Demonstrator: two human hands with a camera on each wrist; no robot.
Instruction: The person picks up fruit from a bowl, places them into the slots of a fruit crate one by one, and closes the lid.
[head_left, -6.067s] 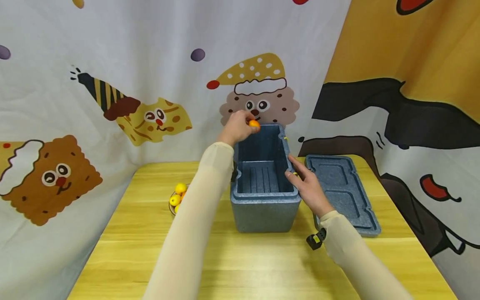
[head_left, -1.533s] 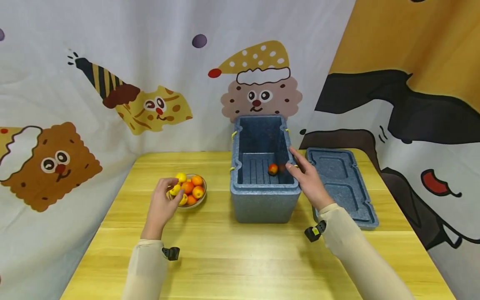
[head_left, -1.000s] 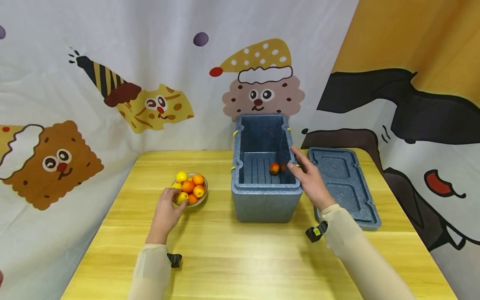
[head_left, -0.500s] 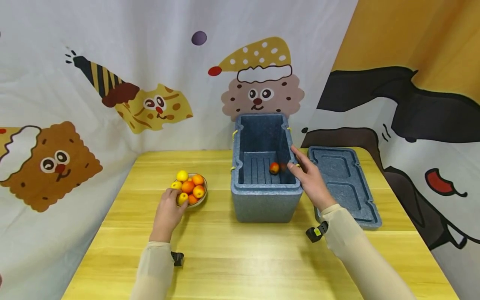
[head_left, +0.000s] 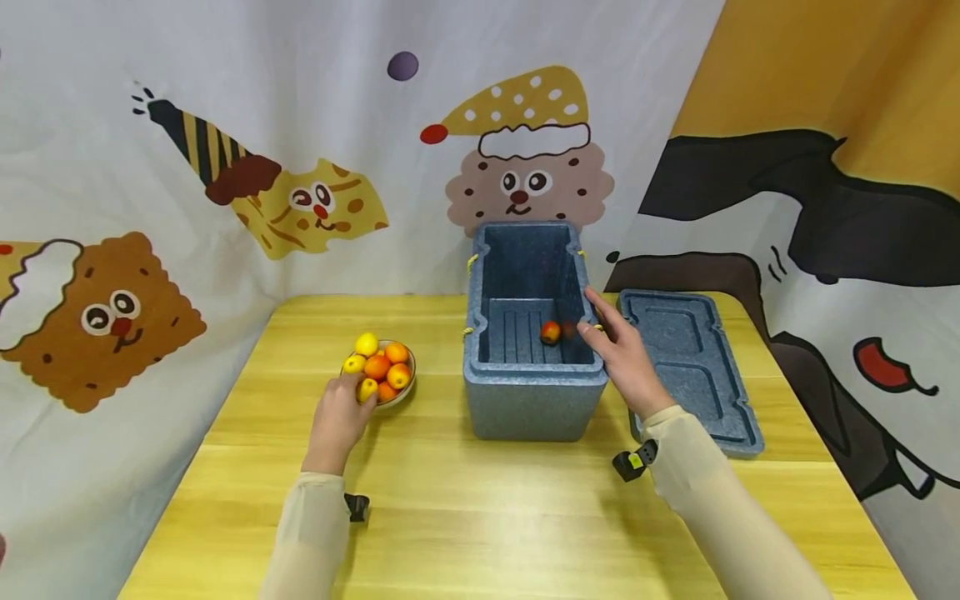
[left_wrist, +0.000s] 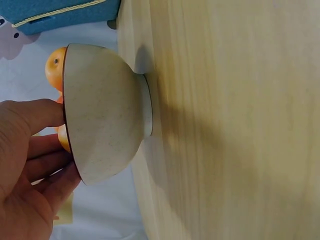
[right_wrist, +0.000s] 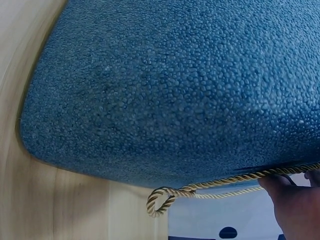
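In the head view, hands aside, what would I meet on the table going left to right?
Round beige bowl heaped with yellow and orange fruit, open rectangular blue-grey foam box, flat rectangular blue-grey foam lid.

A bowl (left_wrist: pixel 102 117) of fruits (head_left: pixel 377 367) sits at nine o'clock from a box (head_left: pixel 534 410) holding a lone fruit (head_left: pixel 551 333), a lid (head_left: pixel 686 367) at three.
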